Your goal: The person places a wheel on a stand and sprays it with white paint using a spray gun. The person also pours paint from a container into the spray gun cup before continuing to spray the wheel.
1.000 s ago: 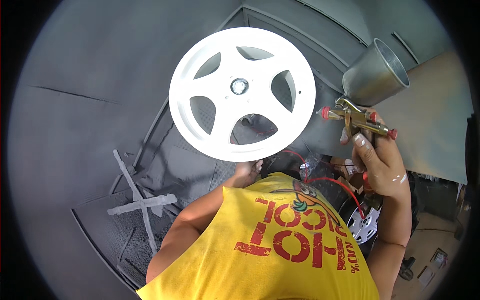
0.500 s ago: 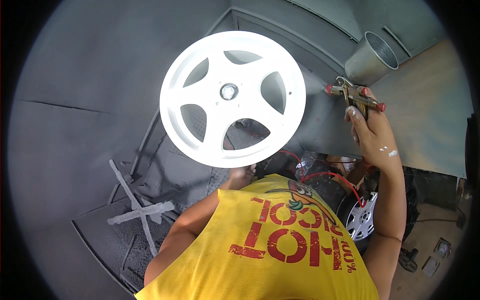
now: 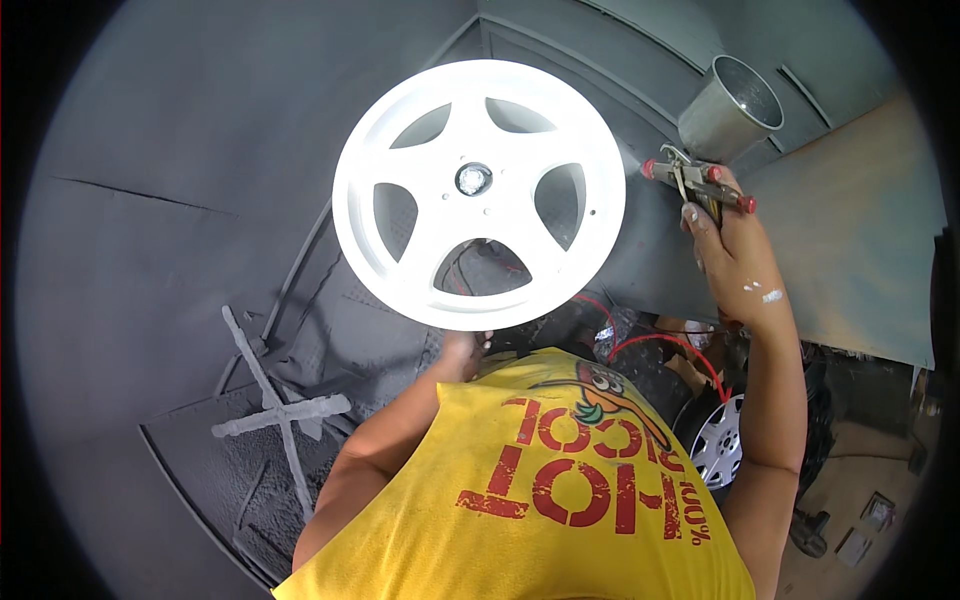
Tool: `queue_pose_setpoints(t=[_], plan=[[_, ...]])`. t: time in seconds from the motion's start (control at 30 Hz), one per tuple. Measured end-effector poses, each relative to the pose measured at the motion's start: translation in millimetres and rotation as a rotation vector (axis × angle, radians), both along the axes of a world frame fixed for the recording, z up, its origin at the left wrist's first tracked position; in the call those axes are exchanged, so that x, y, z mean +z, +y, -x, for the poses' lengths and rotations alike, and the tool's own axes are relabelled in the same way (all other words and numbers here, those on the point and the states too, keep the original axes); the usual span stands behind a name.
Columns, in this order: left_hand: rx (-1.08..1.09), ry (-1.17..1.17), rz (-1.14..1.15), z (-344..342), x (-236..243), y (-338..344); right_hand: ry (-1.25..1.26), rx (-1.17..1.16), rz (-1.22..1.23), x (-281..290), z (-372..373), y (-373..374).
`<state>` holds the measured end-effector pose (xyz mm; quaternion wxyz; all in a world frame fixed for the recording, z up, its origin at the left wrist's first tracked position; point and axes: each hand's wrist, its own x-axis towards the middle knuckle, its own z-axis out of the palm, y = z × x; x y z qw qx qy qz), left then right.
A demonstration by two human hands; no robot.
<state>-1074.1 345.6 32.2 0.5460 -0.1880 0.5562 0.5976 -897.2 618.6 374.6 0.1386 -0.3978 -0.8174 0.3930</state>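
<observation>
A white five-spoke wheel rim (image 3: 468, 118) fills the upper middle, facing up. My right hand (image 3: 740, 255), flecked with white paint, grips a metal spray gun (image 3: 700, 180) with red knobs and a silver cup (image 3: 718, 125) on top; its nozzle points left at the rim, with a faint mist in front. My left hand (image 3: 465, 350) is under the rim's lower edge, fingers curled; what they hold is hidden behind the rim. My yellow printed shirt fills the lower middle.
Grey booth walls (image 3: 170, 140) surround me. A paint-crusted cross stand (image 3: 280, 410) is at lower left. A red hose (image 3: 660, 338) loops beside my right arm, near a silver wheel (image 3: 715, 450) at lower right. A large board (image 3: 850, 240) stands on the right.
The spray gun has risen from beside the rim's middle toward its upper right. The rim has turned slightly clockwise. Mist at the nozzle is more visible.
</observation>
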Motion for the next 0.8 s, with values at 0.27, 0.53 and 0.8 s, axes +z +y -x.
queue_pose_setpoints(t=[0.27, 0.53, 0.8], plan=[[0.002, 0.217, 0.213, 46.1, -14.0, -28.5, 0.131, 0.196, 0.132, 6.8, 0.9, -16.2], [0.293, 0.23, 0.017, 92.0, -38.0, -50.3, 0.057, 0.056, -0.149, -15.0, 12.1, -3.9], [0.153, 0.031, 0.032, 11.5, -18.9, -37.1, 0.007, -0.007, -0.155, -21.4, 7.9, -3.6]])
